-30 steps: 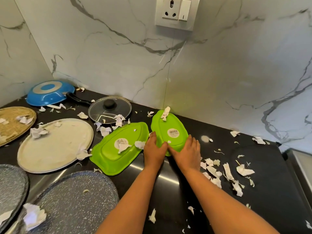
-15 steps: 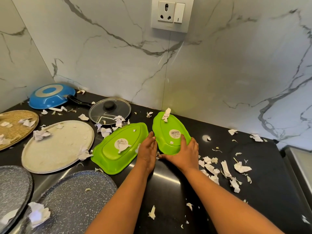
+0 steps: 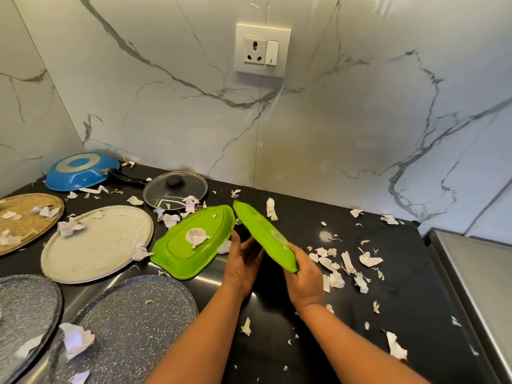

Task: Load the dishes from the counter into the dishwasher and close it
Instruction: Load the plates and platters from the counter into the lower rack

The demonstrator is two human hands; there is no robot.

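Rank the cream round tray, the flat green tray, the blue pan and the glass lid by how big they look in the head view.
1. Cream round tray, largest.
2. Flat green tray.
3. Blue pan and glass lid: too alike to rank. Both lie farthest from the camera, which may shrink them.

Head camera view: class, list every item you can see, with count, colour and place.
flat green tray: 1, lime, upside down on counter centre
tilted green tray: 1, lime, held off the counter
frying pan: 1, blue, upside down, back left
glass lid: 1, clear with black knob, beside pan
round tray: 1, cream, left
woven mat: 1, tan, far left
speckled trays: 2, grey, near left
paper scraps: many, white, scattered
counter: 1, black
socket: 1, white, wall
steel surface: 1, silver, right edge
left hand: touches tilted tray's underside
right hand: grips its near end
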